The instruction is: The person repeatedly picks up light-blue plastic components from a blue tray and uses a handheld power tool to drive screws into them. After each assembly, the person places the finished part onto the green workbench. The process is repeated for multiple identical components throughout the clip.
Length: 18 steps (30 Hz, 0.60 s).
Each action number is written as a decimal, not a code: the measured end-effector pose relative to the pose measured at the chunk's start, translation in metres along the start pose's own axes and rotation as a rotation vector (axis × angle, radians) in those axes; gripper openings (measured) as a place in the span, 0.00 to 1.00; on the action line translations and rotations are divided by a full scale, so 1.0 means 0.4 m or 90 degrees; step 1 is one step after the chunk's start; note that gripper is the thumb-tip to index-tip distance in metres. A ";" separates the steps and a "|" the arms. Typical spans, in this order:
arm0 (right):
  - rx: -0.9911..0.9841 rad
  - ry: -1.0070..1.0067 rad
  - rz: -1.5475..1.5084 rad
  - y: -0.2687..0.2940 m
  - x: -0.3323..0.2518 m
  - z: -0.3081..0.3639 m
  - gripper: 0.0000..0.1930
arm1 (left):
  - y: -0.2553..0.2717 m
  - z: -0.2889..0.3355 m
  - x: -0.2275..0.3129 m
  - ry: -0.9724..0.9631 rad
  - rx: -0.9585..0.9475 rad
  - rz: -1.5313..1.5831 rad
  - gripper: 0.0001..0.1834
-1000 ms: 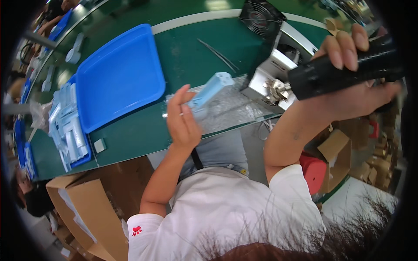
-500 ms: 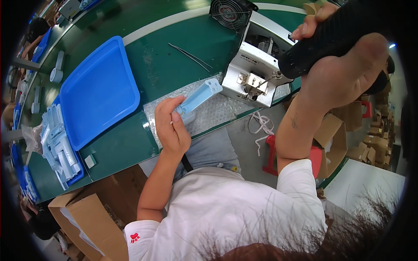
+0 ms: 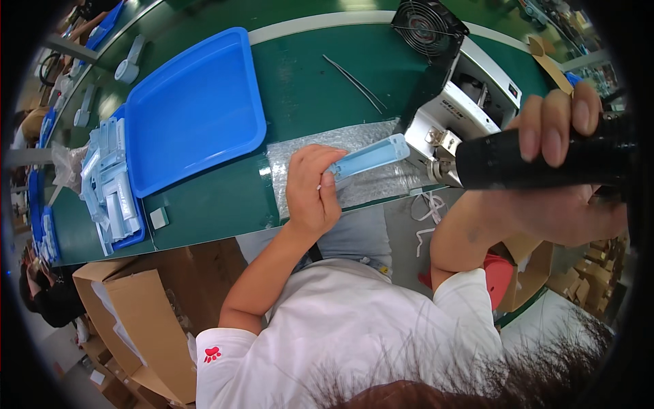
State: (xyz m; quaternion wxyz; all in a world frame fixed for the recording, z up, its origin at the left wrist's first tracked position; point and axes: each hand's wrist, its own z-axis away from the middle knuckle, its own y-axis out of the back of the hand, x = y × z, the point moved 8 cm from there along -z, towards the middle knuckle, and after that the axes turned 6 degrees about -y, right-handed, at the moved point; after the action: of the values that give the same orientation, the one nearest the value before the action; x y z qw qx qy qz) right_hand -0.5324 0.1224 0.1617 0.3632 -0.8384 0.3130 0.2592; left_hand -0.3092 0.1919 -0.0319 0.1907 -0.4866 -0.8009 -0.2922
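My left hand grips a light blue, trough-shaped plastic part by its near end, fingers wrapped round it above the bubble wrap. In my right hand, close to the camera, lies a thick black electric screwdriver, its fingers curled over the top. The screwdriver's silver tip points left toward the blue part, a short gap from its far end. Behind that tip stands a silver and black screw feeder; the screwdriver covers part of its front.
A blue tray lies on the green table, with tweezers to its right. More light blue parts fill another tray at the left. A black fan stands behind the feeder. Cardboard boxes sit below the table edge.
The screwdriver has swung away from the screw feeder's front and down to nearly level. My left hand has turned the blue part flatter. The whole view has shifted.
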 end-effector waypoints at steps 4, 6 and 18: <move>-0.005 0.046 0.078 -0.005 0.042 -0.017 0.42 | 0.001 -0.002 -0.002 0.020 -0.001 0.016 0.13; -0.012 0.058 0.092 -0.006 0.067 -0.017 0.44 | 0.003 -0.007 0.000 0.035 -0.008 0.031 0.13; 0.051 0.073 0.196 0.016 0.099 -0.003 0.50 | -0.003 0.005 -0.013 0.033 0.002 0.053 0.14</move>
State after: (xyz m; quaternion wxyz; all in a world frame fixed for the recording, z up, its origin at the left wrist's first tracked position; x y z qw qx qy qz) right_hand -0.5101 0.1046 0.1335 0.3340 -0.7788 0.4678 0.2510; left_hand -0.3082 0.1892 -0.0367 0.2242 -0.5114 -0.7754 -0.2949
